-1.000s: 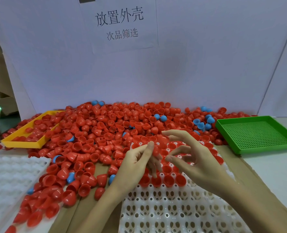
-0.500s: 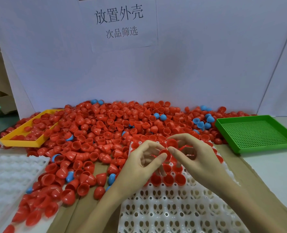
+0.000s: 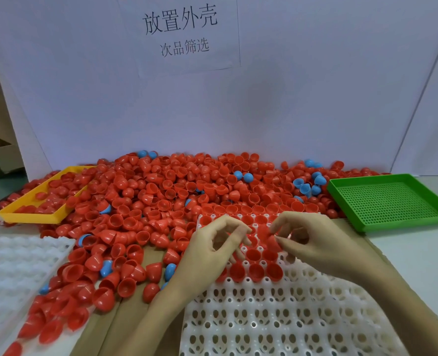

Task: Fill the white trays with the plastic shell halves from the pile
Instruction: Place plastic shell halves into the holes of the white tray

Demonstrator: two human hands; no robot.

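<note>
A big pile of red shell halves, with a few blue ones mixed in, covers the back of the table. In front of me lies a white tray with round pockets; its far rows hold red shells with the open side up. My left hand hovers over the tray's far left part, its fingers curved down, tips at the seated shells. My right hand is beside it, thumb and forefinger pinching a red shell half above the tray.
A second white tray lies at the left, with loose shells spilling along its edge. A yellow tray at the back left holds red shells. A green perforated tray sits at the right. A white board stands behind the pile.
Both hands have drawn slightly apart and shifted toward the tray's far rows. My left hand's fingers have curled downward over the seated shells.
</note>
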